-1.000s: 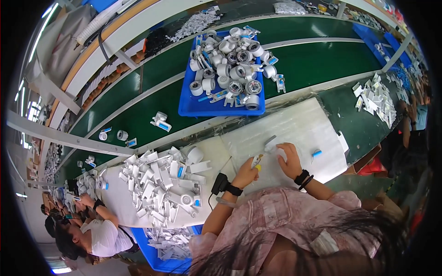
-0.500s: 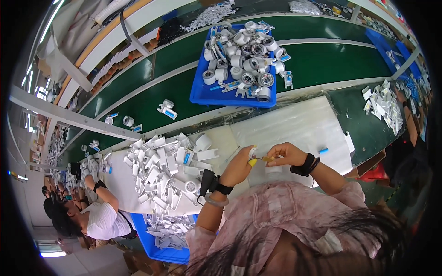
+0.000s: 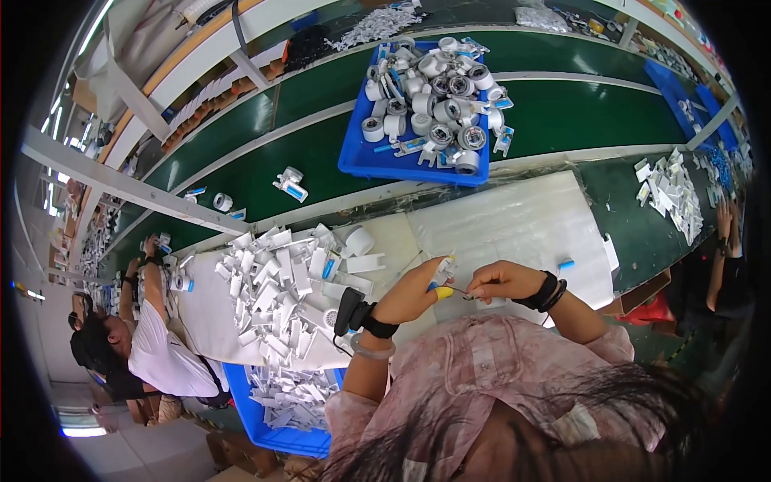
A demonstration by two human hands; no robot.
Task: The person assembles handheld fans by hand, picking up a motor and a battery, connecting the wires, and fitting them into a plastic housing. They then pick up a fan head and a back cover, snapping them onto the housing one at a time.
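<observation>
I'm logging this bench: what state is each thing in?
Left hand: closed on a small white part.
Right hand: fingertips pinched, contents unclear.
Far blue tray: heaped with parts.
Near blue bin: holding white pieces.
White pile: loose, jumbled.
Small blue piece: lying on the white mat.

the left hand (image 3: pixel 409 297) grips a small white plastic part (image 3: pixel 447 267) above a pale, flat work mat (image 3: pixel 514 217), while the right hand (image 3: pixel 506 281) pinches a tiny, indistinct item (image 3: pixel 468 297) close by, a heap of white plastic housings (image 3: pixel 299 277) lying to the left and a blue plastic tray (image 3: pixel 361 165) of round white-and-grey fittings (image 3: pixel 442 134) standing beyond.
</observation>
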